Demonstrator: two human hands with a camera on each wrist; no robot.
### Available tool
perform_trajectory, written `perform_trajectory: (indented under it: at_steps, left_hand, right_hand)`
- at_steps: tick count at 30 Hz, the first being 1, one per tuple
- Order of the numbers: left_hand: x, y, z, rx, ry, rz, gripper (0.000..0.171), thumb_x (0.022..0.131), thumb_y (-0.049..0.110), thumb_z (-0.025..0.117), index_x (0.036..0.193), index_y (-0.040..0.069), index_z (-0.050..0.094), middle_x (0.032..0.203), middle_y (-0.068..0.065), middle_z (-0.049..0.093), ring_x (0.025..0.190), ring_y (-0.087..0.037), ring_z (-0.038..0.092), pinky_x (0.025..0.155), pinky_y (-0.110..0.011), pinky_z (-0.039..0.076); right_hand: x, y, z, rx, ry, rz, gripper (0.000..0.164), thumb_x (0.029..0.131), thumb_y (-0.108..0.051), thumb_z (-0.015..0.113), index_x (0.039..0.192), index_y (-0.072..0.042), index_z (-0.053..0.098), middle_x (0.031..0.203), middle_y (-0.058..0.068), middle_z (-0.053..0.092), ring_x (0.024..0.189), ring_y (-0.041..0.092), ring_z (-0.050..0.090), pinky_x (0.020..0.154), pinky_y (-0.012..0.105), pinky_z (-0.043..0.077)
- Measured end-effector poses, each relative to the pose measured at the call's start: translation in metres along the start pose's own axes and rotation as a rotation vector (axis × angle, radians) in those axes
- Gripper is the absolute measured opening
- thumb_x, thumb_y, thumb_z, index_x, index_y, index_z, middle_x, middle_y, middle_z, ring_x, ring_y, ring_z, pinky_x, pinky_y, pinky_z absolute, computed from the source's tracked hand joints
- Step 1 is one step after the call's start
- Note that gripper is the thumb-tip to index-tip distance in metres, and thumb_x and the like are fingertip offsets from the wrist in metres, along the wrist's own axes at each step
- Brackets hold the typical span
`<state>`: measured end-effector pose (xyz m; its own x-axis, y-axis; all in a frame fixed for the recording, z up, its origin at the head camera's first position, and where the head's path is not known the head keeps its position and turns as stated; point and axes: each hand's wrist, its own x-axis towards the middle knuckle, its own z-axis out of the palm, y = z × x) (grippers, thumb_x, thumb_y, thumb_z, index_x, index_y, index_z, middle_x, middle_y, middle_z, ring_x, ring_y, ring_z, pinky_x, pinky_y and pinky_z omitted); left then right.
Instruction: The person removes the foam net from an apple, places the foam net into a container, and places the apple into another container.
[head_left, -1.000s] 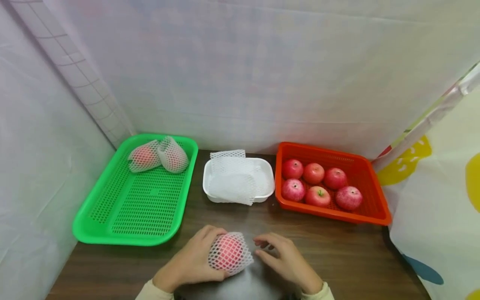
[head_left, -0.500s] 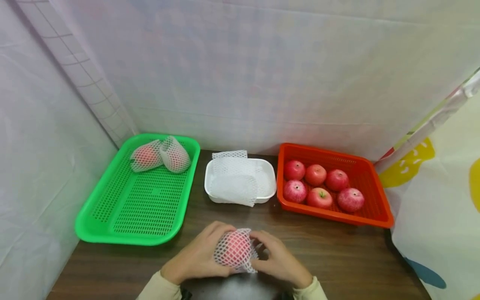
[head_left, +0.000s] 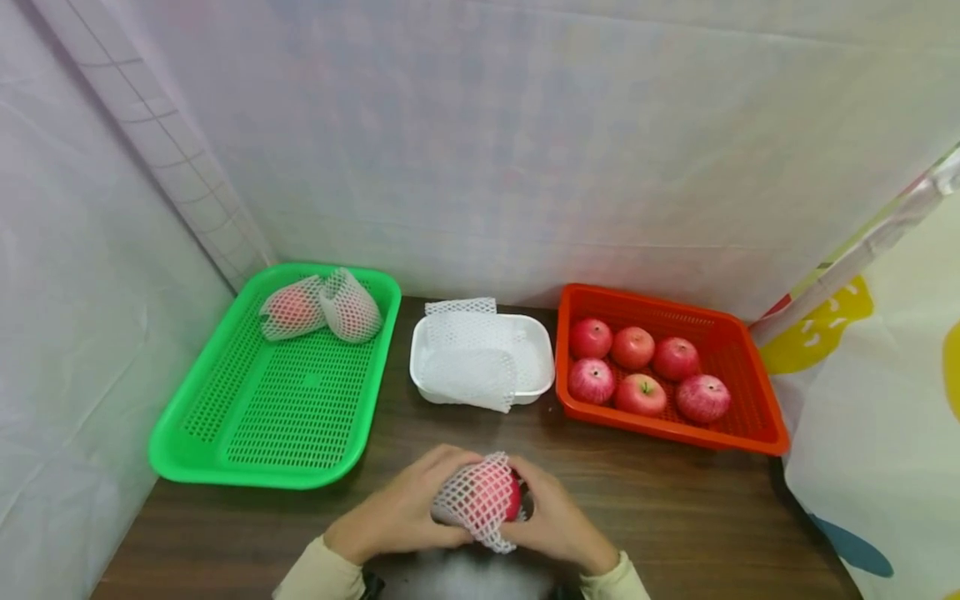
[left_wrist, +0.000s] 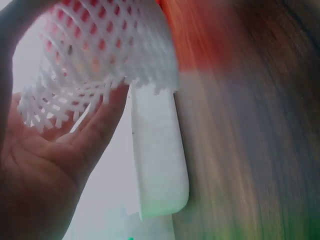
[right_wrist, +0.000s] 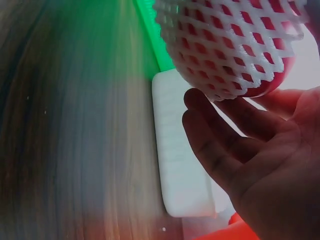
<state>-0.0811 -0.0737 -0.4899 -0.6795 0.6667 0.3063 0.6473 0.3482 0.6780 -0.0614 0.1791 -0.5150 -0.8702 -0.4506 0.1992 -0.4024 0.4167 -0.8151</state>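
Note:
Low in the head view, a red apple [head_left: 514,497] sits inside a white foam net sleeve [head_left: 480,496], its right side bare. My left hand [head_left: 420,508] grips the sleeved apple from the left, fingers over the far side and thumb nearer me. From the other side, my right hand [head_left: 555,517] holds the apple and the sleeve's edge between thumb and fingers. The right wrist view shows the mesh [right_wrist: 230,45] stretched over the fruit, with red skin beyond its edge. Loose mesh [left_wrist: 65,105] hangs past the apple towards the left palm in the left wrist view.
A green basket [head_left: 288,479] on the left holds two sleeved fruits [head_left: 351,310]. In the middle, a white tub [head_left: 536,358] contains flat foam nets [head_left: 468,371]. Several bare apples [head_left: 640,395] lie in a red basket [head_left: 757,417] at the right. White sheeting surrounds the wooden table [head_left: 675,517].
My right hand has come in from the right and taken hold of the netted apple. The apple has shifted slightly right, and its right side now shows bare outside the net.

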Motion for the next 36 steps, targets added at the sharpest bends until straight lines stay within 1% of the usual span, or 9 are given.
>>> perform_trajectory:
  at_steps: [5,9,12,16,20,23,25,31,36]
  left_hand:
    - [-0.002,0.000,-0.003,0.035,0.010,-0.028,0.063,0.080,0.025,0.084,0.135,0.012,0.057,0.126,0.002,0.057,0.111,-0.011,0.058,0.094,-0.036,0.051]
    - [0.001,0.000,-0.006,0.062,0.000,-0.022,0.032,0.085,0.019,0.079,0.114,0.016,0.066,0.108,0.009,0.062,0.097,-0.004,0.059,0.085,-0.027,0.053]
    - [0.005,-0.003,-0.009,0.103,-0.003,0.001,0.017,0.087,0.015,0.076,0.100,0.019,0.066,0.095,0.013,0.060,0.085,-0.001,0.057,0.076,-0.022,0.052]
    - [0.016,-0.016,-0.010,0.204,0.026,-0.027,0.016,0.085,0.010,0.075,0.092,0.018,0.064,0.086,0.012,0.056,0.075,-0.003,0.053,0.066,-0.024,0.050]
    - [0.033,-0.032,-0.002,0.266,0.105,-0.097,0.017,0.084,0.008,0.074,0.093,0.016,0.062,0.094,0.005,0.063,0.084,-0.011,0.061,0.073,-0.030,0.052]
    - [0.044,-0.039,0.001,0.267,0.177,-0.106,0.017,0.085,0.006,0.074,0.095,0.014,0.063,0.098,0.002,0.066,0.091,-0.014,0.063,0.078,-0.032,0.053]
    - [0.049,-0.040,0.000,0.267,0.216,-0.103,0.018,0.085,0.006,0.074,0.095,0.015,0.063,0.094,0.003,0.065,0.087,-0.013,0.062,0.074,-0.032,0.053]
    - [0.065,-0.040,-0.018,0.287,0.294,-0.120,0.014,0.089,0.005,0.070,0.093,0.015,0.061,0.086,0.006,0.062,0.073,-0.008,0.057,0.062,-0.029,0.051]
    - [0.083,-0.040,-0.035,0.310,0.329,-0.142,0.010,0.089,0.008,0.071,0.094,0.011,0.062,0.088,0.000,0.066,0.071,-0.012,0.059,0.062,-0.032,0.052]
  right_hand:
    - [-0.005,0.005,-0.004,-0.007,0.065,-0.021,0.074,0.072,-0.012,0.086,0.137,-0.007,0.052,0.122,0.003,0.063,0.105,0.015,0.060,0.088,0.032,0.052]
    - [-0.008,0.007,-0.008,0.016,0.074,-0.009,0.076,0.069,-0.006,0.085,0.138,-0.006,0.052,0.122,0.004,0.063,0.105,0.015,0.060,0.087,0.032,0.053]
    - [-0.010,0.006,-0.012,0.037,0.099,0.033,0.077,0.070,-0.008,0.087,0.138,-0.010,0.052,0.124,0.003,0.062,0.106,0.017,0.060,0.087,0.034,0.053]
    - [-0.016,0.004,-0.021,0.068,0.229,0.091,0.077,0.071,-0.017,0.092,0.138,-0.017,0.054,0.128,-0.002,0.061,0.112,0.018,0.059,0.093,0.033,0.050]
    - [-0.022,0.003,-0.031,0.071,0.363,0.093,0.078,0.069,-0.013,0.093,0.137,-0.017,0.056,0.130,-0.004,0.061,0.116,0.016,0.057,0.096,0.026,0.045]
    - [-0.026,0.004,-0.035,0.046,0.386,0.073,0.079,0.069,-0.012,0.093,0.138,-0.013,0.055,0.130,0.000,0.061,0.116,0.016,0.057,0.096,0.024,0.044]
    - [-0.029,0.004,-0.036,0.034,0.387,0.069,0.079,0.069,-0.013,0.093,0.138,-0.012,0.055,0.130,0.002,0.062,0.115,0.016,0.057,0.095,0.023,0.045]
    - [-0.039,0.006,-0.048,0.051,0.451,0.125,0.073,0.070,-0.010,0.092,0.135,-0.014,0.057,0.127,0.001,0.062,0.112,0.014,0.059,0.090,0.022,0.048]
    - [-0.046,0.010,-0.057,0.028,0.483,0.170,0.074,0.069,-0.009,0.092,0.134,-0.014,0.057,0.125,-0.001,0.062,0.110,0.012,0.059,0.088,0.021,0.049]
